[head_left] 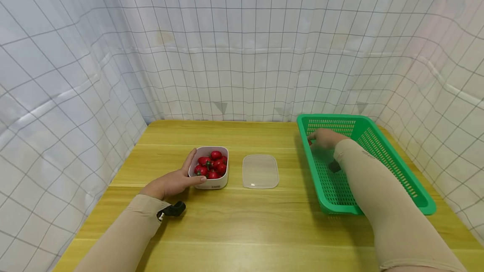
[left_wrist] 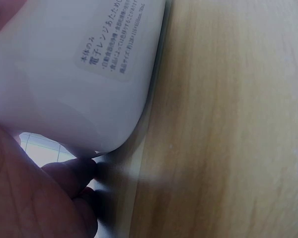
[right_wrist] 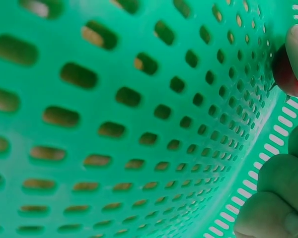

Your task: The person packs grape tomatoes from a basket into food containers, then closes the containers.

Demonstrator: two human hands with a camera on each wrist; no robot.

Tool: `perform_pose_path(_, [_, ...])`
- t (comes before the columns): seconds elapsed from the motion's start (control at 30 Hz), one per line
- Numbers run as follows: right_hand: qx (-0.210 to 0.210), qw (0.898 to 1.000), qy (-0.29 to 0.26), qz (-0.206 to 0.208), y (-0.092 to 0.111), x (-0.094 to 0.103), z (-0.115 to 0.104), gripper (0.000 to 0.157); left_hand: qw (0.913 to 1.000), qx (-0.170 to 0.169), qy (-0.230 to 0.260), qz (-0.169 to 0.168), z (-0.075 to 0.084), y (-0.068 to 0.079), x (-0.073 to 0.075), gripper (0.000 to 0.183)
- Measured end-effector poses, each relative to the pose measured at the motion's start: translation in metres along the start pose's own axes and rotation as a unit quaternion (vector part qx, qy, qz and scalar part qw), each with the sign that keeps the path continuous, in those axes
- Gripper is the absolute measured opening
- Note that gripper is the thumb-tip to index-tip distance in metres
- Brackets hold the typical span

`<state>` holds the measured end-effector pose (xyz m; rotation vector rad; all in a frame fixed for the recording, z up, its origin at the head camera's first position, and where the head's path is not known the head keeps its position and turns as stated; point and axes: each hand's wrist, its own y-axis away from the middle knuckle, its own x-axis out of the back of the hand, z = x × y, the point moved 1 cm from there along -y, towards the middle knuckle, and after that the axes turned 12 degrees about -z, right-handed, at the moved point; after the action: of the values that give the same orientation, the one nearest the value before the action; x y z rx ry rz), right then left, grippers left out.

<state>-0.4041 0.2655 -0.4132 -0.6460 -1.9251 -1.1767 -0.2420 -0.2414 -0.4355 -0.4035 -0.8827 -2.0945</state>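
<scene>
On the left part of the table, my left hand (head_left: pixel 175 182) grips a small white plastic container (head_left: pixel 216 184), with the thumb along the near rim and the fingers round the left side. Several red cherry tomatoes (head_left: pixel 216 155) fill it. Printed text shows on its wall in the left wrist view. My right hand (head_left: pixel 328 139) reaches down inside a green plastic basket (head_left: pixel 316 179) at the right. Between thumb and fingers it pinches one red cherry tomato (right_wrist: pixel 287 77), close to the basket's perforated side; the fingers partly hide it.
A clear, flat square lid (head_left: pixel 260 171) lies on the wooden table (head_left: pixel 242 226) between the container and the basket. White curtains with a grid pattern (head_left: pixel 242 53) hang behind and along both sides of the table.
</scene>
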Motion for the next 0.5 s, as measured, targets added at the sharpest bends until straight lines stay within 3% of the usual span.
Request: perform_pose_path(0.5, [0.009,1.000,0.001,0.001,0.0034,0.0016,0.0004,0.053,0.9997,-0.008,0.021,-0.003,0.0002,0.0016,-0.0010,0.116])
